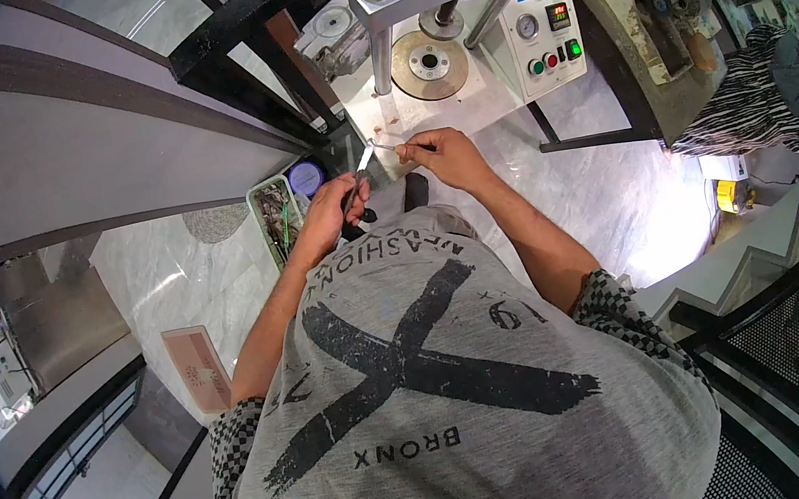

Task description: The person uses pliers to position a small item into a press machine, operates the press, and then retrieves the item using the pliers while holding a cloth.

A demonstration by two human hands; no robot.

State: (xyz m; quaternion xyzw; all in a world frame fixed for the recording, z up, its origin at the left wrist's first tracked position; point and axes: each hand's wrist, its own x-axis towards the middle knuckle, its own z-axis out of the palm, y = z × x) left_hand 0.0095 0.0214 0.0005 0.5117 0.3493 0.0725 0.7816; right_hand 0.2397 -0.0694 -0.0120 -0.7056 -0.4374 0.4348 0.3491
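Observation:
My left hand [323,221] is closed around a black-handled tool with a bright blade [364,159]. Dark rounded parts of its handle stick out below my fingers. The blade points up and away from me, over the near left corner of the machine's pale base. My right hand [448,157] pinches a thin metal piece [385,147] between thumb and fingers; its exact kind is too small to make out. Its far end meets or almost meets the tip of the blade. Both hands are close together in front of the press machine [490,96].
On the press, a round metal disc [429,65] lies under a screw shaft; a control box [547,28] stands at its right. A tray of tools [276,220] and a blue-lidded tub [306,177] are left of my hands. Farther right stands another machine [665,7].

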